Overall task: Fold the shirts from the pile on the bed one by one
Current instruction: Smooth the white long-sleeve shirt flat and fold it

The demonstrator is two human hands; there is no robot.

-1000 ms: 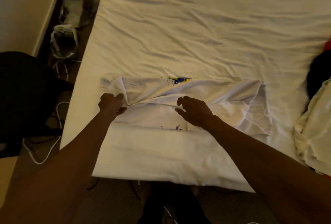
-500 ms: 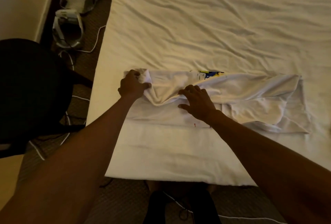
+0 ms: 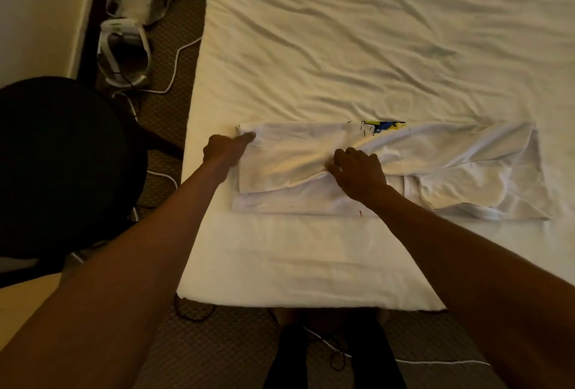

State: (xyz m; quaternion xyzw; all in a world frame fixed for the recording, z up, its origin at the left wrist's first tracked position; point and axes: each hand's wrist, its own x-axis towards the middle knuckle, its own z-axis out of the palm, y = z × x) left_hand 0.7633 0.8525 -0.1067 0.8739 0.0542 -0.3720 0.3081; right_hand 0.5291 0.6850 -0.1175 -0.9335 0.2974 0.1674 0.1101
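Observation:
A white shirt (image 3: 451, 170) lies across the near part of the bed (image 3: 357, 46), folded into a long band with a blue and yellow print showing at its far edge. My left hand (image 3: 225, 150) pinches the shirt's far left corner against the mattress. My right hand (image 3: 357, 170) rests on the middle of the shirt with its fingers bent into a crease of the cloth. The pile of shirts is out of view.
A black round chair (image 3: 62, 164) stands left of the bed. White cables (image 3: 174, 68) and a white device (image 3: 124, 52) lie on the carpet beside the wall. The bed's near edge (image 3: 295, 298) runs just in front of my legs.
My left hand carried the shirt's left flap outward and laid it flat at the left corner. The view shifted left, so the shirt sits further right in frame.

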